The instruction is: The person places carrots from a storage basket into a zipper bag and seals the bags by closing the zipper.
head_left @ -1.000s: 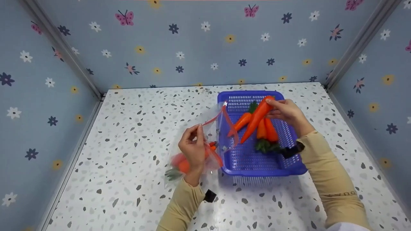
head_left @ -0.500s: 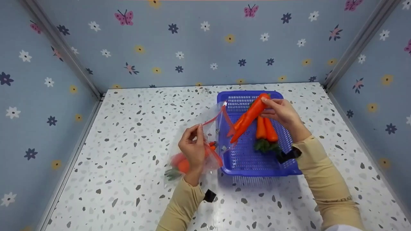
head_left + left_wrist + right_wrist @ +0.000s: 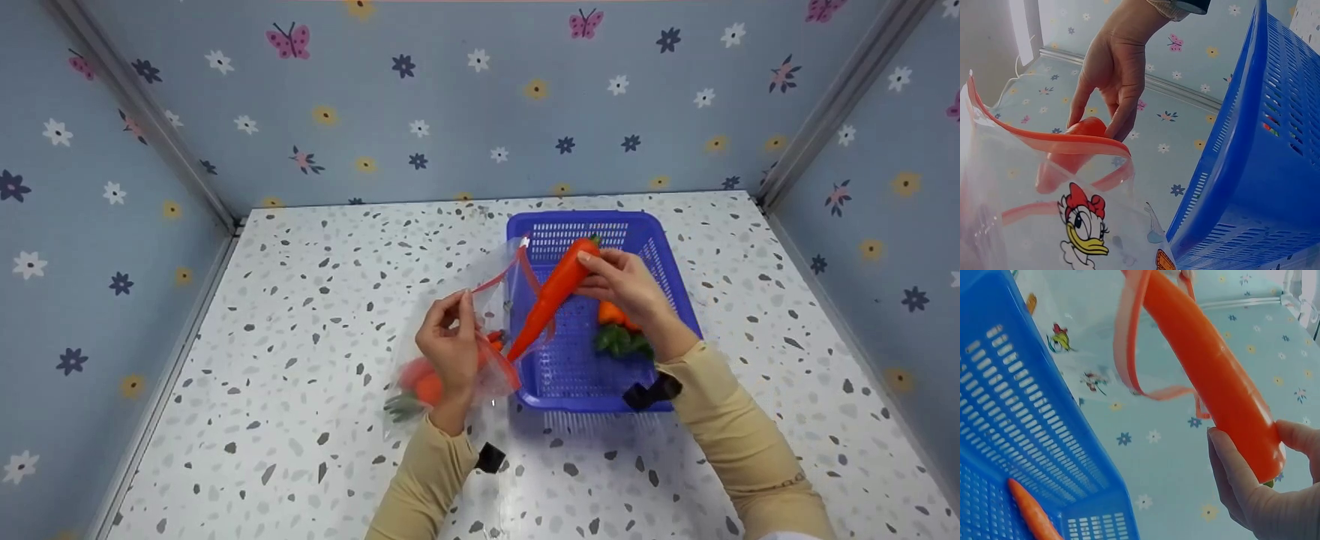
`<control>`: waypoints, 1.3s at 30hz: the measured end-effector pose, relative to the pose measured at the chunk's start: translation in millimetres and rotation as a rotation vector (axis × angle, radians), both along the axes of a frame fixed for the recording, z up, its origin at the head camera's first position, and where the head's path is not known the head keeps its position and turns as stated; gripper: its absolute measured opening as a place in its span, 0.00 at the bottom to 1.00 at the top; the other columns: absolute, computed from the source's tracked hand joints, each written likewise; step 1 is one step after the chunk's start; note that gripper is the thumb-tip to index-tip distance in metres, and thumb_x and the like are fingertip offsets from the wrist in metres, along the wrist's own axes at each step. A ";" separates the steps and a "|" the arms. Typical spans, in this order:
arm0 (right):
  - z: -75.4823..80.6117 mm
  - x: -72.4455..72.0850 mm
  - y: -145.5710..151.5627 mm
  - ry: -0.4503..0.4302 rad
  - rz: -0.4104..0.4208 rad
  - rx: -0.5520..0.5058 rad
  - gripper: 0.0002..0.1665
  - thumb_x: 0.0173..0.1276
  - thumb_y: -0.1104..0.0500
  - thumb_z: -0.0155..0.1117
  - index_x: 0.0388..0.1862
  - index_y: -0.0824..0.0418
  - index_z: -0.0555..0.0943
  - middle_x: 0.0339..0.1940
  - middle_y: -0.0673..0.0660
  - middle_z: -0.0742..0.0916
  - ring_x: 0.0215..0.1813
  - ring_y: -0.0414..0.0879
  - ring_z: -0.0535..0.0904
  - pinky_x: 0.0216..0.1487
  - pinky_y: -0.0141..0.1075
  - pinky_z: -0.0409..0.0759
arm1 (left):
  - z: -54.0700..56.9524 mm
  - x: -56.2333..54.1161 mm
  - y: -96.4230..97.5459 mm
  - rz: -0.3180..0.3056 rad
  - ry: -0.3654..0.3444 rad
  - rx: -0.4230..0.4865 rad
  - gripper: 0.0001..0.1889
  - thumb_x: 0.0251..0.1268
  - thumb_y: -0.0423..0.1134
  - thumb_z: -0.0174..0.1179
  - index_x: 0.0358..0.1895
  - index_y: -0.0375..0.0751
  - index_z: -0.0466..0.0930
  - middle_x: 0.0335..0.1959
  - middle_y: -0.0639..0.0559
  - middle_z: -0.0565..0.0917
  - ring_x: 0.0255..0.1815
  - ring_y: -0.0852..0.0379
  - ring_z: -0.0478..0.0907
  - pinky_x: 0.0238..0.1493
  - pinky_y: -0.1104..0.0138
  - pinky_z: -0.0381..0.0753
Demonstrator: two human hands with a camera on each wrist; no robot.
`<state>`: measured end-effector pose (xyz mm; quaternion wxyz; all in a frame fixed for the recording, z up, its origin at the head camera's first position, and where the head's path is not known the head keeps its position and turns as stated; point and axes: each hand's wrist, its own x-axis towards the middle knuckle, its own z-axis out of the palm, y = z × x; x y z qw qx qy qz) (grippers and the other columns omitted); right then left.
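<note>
My left hand (image 3: 450, 341) pinches the upper edge of a clear zip bag (image 3: 1084, 225) with a red zip strip and cartoon prints. The bag's mouth gapes toward the basket. Inside lie orange-red vegetables (image 3: 429, 390) with green tops, partly hidden by the hand. My right hand (image 3: 630, 289) holds a large orange carrot (image 3: 555, 289) by its thick end, between thumb and fingers. The carrot slants down to the left, its narrow tip at the bag's mouth. In the right wrist view, the red strip loops around the upper part of the carrot (image 3: 1219, 377).
A blue perforated basket (image 3: 536, 403) stands right of the bag, under the right hand. More carrots (image 3: 611, 311) with green leaves (image 3: 622, 341) lie in it, partly covered. Everything rests on a speckled white table (image 3: 300, 322) enclosed by flower-patterned walls (image 3: 450, 105).
My right hand has moved left and slightly down with the carrot, from over the basket until its tip reached the bag's mouth. The left hand and bag have stayed put.
</note>
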<state>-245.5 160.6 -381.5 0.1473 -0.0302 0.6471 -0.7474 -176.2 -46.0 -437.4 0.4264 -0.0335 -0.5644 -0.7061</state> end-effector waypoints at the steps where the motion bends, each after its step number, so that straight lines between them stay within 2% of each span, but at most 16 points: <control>1: -0.4 2.3 -1.9 0.003 0.006 0.010 0.27 0.61 0.56 0.60 0.51 0.75 0.67 0.37 0.60 0.81 0.33 0.48 0.81 0.40 0.39 0.79 | 0.7 0.5 -0.2 -0.003 -0.003 -0.001 0.03 0.54 0.22 0.56 0.32 0.25 0.78 0.18 0.39 0.74 0.15 0.54 0.70 0.14 0.71 0.73; 6: -2.7 13.5 -9.5 0.025 0.055 0.076 0.29 0.61 0.54 0.60 0.52 0.74 0.66 0.42 0.64 0.79 0.36 0.50 0.81 0.42 0.42 0.77 | 12.5 7.2 0.0 -0.018 0.002 -0.004 0.03 0.53 0.18 0.54 0.31 0.20 0.76 0.18 0.32 0.72 0.15 0.52 0.70 0.16 0.72 0.74; 10: -5.3 20.9 -15.7 0.024 0.106 0.054 0.27 0.62 0.57 0.59 0.52 0.73 0.65 0.44 0.65 0.79 0.38 0.53 0.81 0.43 0.44 0.76 | 18.7 10.7 0.5 -0.023 0.010 -0.008 0.03 0.54 0.18 0.53 0.31 0.18 0.75 0.16 0.30 0.71 0.14 0.53 0.69 0.15 0.73 0.73; 17: -8.6 30.7 -25.3 0.014 0.203 0.114 0.23 0.62 0.58 0.59 0.48 0.71 0.64 0.46 0.65 0.79 0.39 0.53 0.80 0.43 0.43 0.77 | 2.4 1.6 -0.9 -0.004 0.004 -0.006 0.04 0.54 0.20 0.54 0.32 0.23 0.77 0.17 0.34 0.72 0.15 0.54 0.70 0.14 0.72 0.72; 20: -8.5 33.2 -27.1 0.027 0.236 0.163 0.24 0.62 0.57 0.60 0.49 0.72 0.66 0.45 0.65 0.79 0.40 0.53 0.80 0.43 0.43 0.77 | 0.5 0.6 -0.9 0.014 -0.005 -0.012 0.03 0.55 0.23 0.56 0.32 0.25 0.78 0.19 0.37 0.73 0.16 0.53 0.70 0.15 0.72 0.74; 24: -8.7 33.3 -26.0 0.098 0.284 0.225 0.25 0.62 0.57 0.59 0.51 0.74 0.69 0.44 0.68 0.80 0.42 0.56 0.79 0.44 0.42 0.77 | 0.1 0.9 -1.7 0.022 -0.004 -0.019 0.04 0.55 0.25 0.57 0.33 0.26 0.78 0.19 0.43 0.74 0.16 0.54 0.70 0.15 0.72 0.73; 27: -7.4 31.6 -24.1 0.171 0.302 0.249 0.22 0.63 0.58 0.58 0.48 0.75 0.72 0.43 0.70 0.80 0.42 0.55 0.80 0.44 0.43 0.77 | -0.1 0.9 -2.4 0.017 0.009 -0.017 0.04 0.55 0.24 0.57 0.32 0.26 0.78 0.18 0.43 0.74 0.15 0.55 0.69 0.13 0.72 0.72; 32: -5.5 24.6 -21.1 0.289 0.285 0.291 0.17 0.63 0.60 0.57 0.43 0.74 0.75 0.39 0.70 0.80 0.39 0.53 0.80 0.43 0.44 0.77 | 0.4 0.8 -2.9 0.003 0.033 -0.008 0.04 0.55 0.22 0.55 0.32 0.24 0.78 0.15 0.36 0.71 0.10 0.57 0.68 0.10 0.70 0.71; 39: -12.8 4.8 -15.7 0.414 0.186 0.441 0.15 0.63 0.60 0.58 0.42 0.72 0.77 0.37 0.63 0.82 0.37 0.48 0.79 0.41 0.40 0.78 | -0.5 0.5 -4.1 0.009 0.036 -0.020 0.04 0.55 0.22 0.56 0.33 0.25 0.78 0.16 0.39 0.72 0.11 0.56 0.68 0.10 0.68 0.72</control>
